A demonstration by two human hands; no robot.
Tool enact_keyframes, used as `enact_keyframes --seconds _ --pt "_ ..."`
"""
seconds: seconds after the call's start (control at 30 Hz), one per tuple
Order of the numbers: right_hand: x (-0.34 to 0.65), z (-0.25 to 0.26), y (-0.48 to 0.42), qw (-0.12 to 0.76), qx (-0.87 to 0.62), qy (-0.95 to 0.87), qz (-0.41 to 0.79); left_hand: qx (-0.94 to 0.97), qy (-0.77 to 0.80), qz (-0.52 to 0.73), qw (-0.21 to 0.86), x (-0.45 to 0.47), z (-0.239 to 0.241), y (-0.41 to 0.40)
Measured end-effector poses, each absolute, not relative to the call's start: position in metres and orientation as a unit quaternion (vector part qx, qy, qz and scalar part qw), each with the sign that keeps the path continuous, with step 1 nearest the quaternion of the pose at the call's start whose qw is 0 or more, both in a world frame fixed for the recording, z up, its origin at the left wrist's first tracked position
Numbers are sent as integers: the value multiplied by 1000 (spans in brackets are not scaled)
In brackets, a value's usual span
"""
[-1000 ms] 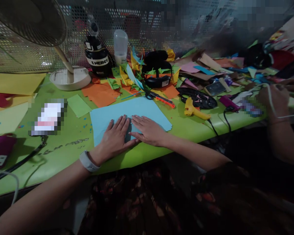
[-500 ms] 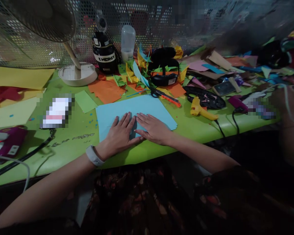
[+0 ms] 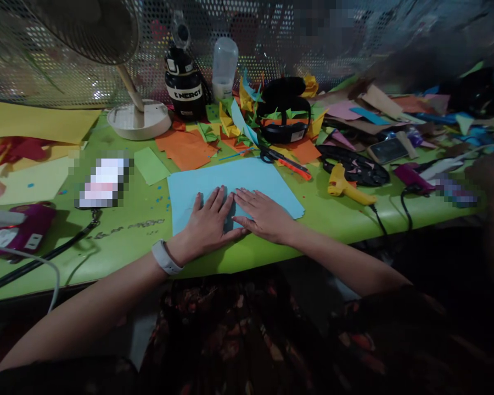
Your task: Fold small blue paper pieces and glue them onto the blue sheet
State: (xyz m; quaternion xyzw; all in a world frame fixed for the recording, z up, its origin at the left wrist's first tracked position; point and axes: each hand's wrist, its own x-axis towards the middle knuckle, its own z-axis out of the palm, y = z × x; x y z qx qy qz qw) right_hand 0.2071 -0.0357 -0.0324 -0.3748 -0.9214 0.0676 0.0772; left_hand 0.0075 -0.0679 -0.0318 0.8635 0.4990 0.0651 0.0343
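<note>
View turned slightly left, hands (image 3: 209, 220) flat on blue paper (image 3: 234, 173)

Through the head camera I see a stack of light-blue paper sheets (image 3: 235, 176), rectangular, slightly uneven at its right corner, lying flat near the green bench's (image 3: 119, 249) front edge.

The paper sheet (image 3: 234, 175) is light blue, the bench (image 3: 119, 258) lime green, the glue gun (image 3: 346, 188) yellow, the dark garment (image 3: 230, 329) mottled with reddish patches.

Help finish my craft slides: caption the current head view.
Left hand and right hand rest palm-down on light-blue paper, a yellow glue gun to their right.
</note>
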Motion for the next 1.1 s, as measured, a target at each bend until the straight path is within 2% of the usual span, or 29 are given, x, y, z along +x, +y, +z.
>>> enact_keyframes --seconds 0.8,1.1 --pt "209 -30 -37 46 -387 -920 37 861 504 58 42 9 -27 -68" --pt "250 -25 -43 21 -456 -889 19 841 540 8 31 -34 -19 -87"
